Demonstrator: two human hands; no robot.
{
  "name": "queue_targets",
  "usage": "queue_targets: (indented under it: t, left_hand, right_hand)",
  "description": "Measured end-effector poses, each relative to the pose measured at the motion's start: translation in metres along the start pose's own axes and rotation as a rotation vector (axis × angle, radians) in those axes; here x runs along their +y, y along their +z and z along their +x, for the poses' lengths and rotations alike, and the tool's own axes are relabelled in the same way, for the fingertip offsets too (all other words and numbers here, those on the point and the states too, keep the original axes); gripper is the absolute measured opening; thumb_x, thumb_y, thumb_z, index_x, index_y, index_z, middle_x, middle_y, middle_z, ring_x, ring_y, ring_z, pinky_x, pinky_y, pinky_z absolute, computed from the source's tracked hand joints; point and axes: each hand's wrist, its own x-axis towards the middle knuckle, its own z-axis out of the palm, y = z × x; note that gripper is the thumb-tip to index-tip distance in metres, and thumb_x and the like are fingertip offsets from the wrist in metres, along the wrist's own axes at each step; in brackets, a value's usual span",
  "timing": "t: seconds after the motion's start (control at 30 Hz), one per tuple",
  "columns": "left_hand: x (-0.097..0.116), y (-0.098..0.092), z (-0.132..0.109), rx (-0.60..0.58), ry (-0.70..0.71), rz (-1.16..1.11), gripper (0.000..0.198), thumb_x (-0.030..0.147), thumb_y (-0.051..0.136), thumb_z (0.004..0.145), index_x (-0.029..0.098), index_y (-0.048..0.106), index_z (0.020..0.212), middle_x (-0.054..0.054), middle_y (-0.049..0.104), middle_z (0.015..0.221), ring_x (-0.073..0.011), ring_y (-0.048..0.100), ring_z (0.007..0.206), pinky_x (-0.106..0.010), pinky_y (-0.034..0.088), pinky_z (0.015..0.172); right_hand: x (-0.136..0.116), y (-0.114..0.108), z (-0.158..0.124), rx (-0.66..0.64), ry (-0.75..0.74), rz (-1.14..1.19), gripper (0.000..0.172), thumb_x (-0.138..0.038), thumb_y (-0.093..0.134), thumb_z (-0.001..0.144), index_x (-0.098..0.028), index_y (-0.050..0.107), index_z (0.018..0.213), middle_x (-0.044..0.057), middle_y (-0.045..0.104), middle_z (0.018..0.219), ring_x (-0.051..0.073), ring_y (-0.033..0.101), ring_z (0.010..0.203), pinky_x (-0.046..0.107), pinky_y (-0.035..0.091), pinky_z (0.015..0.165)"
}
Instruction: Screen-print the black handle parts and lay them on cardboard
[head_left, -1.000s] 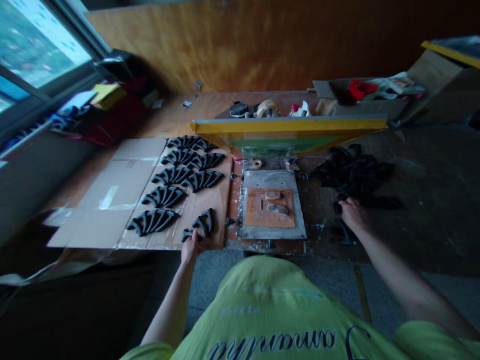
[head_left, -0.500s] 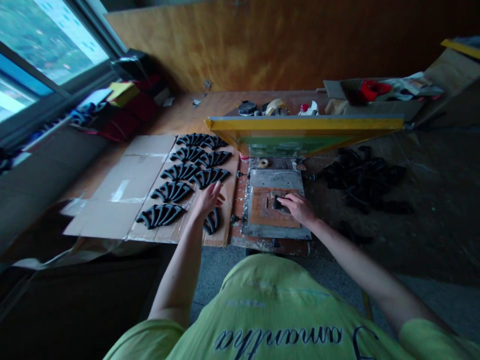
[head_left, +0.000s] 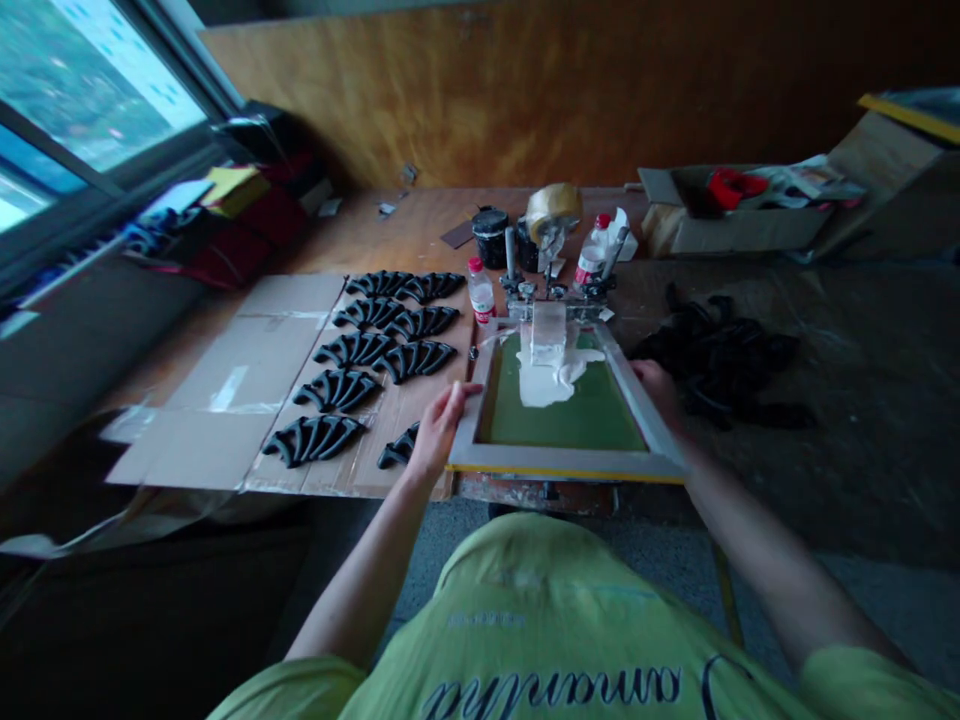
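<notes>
A framed green screen (head_left: 562, 420) lies lowered over the work plate, with white paste (head_left: 546, 385) and a pale squeegee block (head_left: 549, 335) at its far part. My left hand (head_left: 442, 425) is at the frame's left edge, its fingers pressed together against it. At the right edge is my right hand (head_left: 660, 390), its fingers partly hidden by the frame. Rows of black curved parts (head_left: 349, 348) lie on cardboard (head_left: 255, 345) to the left. The plate below the screen is hidden.
A red-capped bottle (head_left: 481, 292) stands behind the frame's left corner, near metal clamps (head_left: 556, 300). Black pots (head_left: 491, 238) and a tape roll (head_left: 553, 208) are farther back. A dark heap of parts (head_left: 720, 360) lies right; an open carton (head_left: 742, 225) sits behind it.
The raised frame has come down over the plate. My right hand has left the small black piece for the frame's right edge, and my left hand has moved right to its left edge.
</notes>
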Motion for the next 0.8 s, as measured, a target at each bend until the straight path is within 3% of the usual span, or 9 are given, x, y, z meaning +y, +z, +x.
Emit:
queue_targets:
  t: [0.07,0.13,0.2,0.27,0.43,0.57,0.67,0.73,0.8]
  left_hand:
    - [-0.041,0.0,-0.009,-0.032,-0.119,-0.033,0.065,0.058,0.064,0.08,0.019,0.057,0.132,-0.001,0.067,0.08,-0.0109,0.06,0.061,-0.02,0.046,0.054]
    - [-0.076,0.004,-0.01,-0.027,-0.172,-0.013,0.076,0.052,0.068,0.078,0.022,0.044,0.144,0.0,0.067,0.078,-0.0122,0.061,0.062,-0.02,0.046,0.056]
    - [-0.099,0.007,-0.005,-0.012,-0.182,0.058,0.078,0.047,0.068,0.079,0.021,0.041,0.147,0.001,0.067,0.075,-0.013,0.062,0.062,-0.021,0.047,0.056]
    - [-0.112,0.008,0.002,-0.002,-0.173,0.129,0.073,0.043,0.068,0.08,0.021,0.044,0.145,0.001,0.068,0.075,-0.0135,0.062,0.063,-0.022,0.048,0.058]
    - [-0.124,0.006,0.008,0.0,-0.188,0.193,0.062,0.042,0.066,0.082,0.02,0.052,0.138,-0.001,0.071,0.08,-0.0154,0.064,0.067,-0.025,0.05,0.063]
    - [-0.129,0.007,0.008,0.022,-0.181,0.204,0.056,0.044,0.064,0.083,0.021,0.056,0.134,-0.003,0.073,0.086,-0.0178,0.067,0.074,-0.027,0.052,0.069]
    - [-0.13,0.008,0.007,0.034,-0.173,0.212,0.055,0.045,0.064,0.084,0.02,0.058,0.132,-0.004,0.073,0.089,-0.0183,0.067,0.078,-0.028,0.052,0.072]
    - [-0.129,0.008,0.007,0.037,-0.171,0.203,0.055,0.045,0.064,0.083,0.019,0.058,0.131,-0.005,0.073,0.089,-0.0183,0.067,0.078,-0.028,0.052,0.073]
    - [-0.127,0.008,0.006,0.029,-0.176,0.183,0.056,0.047,0.063,0.083,0.019,0.057,0.132,-0.004,0.073,0.087,-0.0182,0.067,0.076,-0.027,0.052,0.071]
  right_hand:
    - [-0.005,-0.008,0.021,0.078,0.035,-0.031,0.039,-0.027,0.037,0.097,-0.008,0.067,0.114,0.009,0.068,0.104,0.02,0.062,0.095,0.03,0.049,0.089]
    - [-0.028,-0.005,0.04,0.085,-0.048,-0.059,0.038,-0.028,0.055,0.091,-0.013,0.062,0.124,0.013,0.062,0.12,0.024,0.06,0.104,0.035,0.049,0.092]
    - [-0.057,0.005,0.053,-0.008,-0.199,-0.107,0.05,-0.029,0.07,0.081,-0.016,0.059,0.128,0.015,0.056,0.13,0.028,0.056,0.112,0.04,0.047,0.095]
    - [-0.082,0.018,0.056,-0.15,-0.283,-0.175,0.044,-0.028,0.074,0.077,-0.016,0.062,0.118,0.015,0.06,0.121,0.03,0.055,0.111,0.042,0.046,0.093]
    - [-0.094,0.031,0.021,-0.435,-0.327,-0.208,0.006,-0.018,0.061,0.085,-0.017,0.065,0.089,0.009,0.067,0.089,0.023,0.058,0.089,0.033,0.043,0.078]
    - [-0.084,0.012,-0.01,-0.527,-0.555,-0.157,0.02,-0.002,0.052,0.08,-0.016,0.065,0.087,0.007,0.067,0.088,0.021,0.058,0.088,0.03,0.04,0.077]
    - [-0.081,0.001,-0.006,-0.617,-0.627,-0.1,0.015,-0.006,0.058,0.077,-0.018,0.064,0.081,0.004,0.067,0.082,0.018,0.058,0.083,0.028,0.039,0.073]
    - [-0.081,0.002,0.001,-0.595,-0.573,-0.079,0.008,-0.012,0.062,0.079,-0.02,0.064,0.078,0.002,0.066,0.079,0.018,0.058,0.079,0.027,0.038,0.071]
    - [-0.083,0.01,0.003,-0.484,-0.495,-0.085,0.009,-0.013,0.06,0.081,-0.02,0.066,0.08,0.003,0.067,0.081,0.018,0.058,0.082,0.028,0.039,0.072]
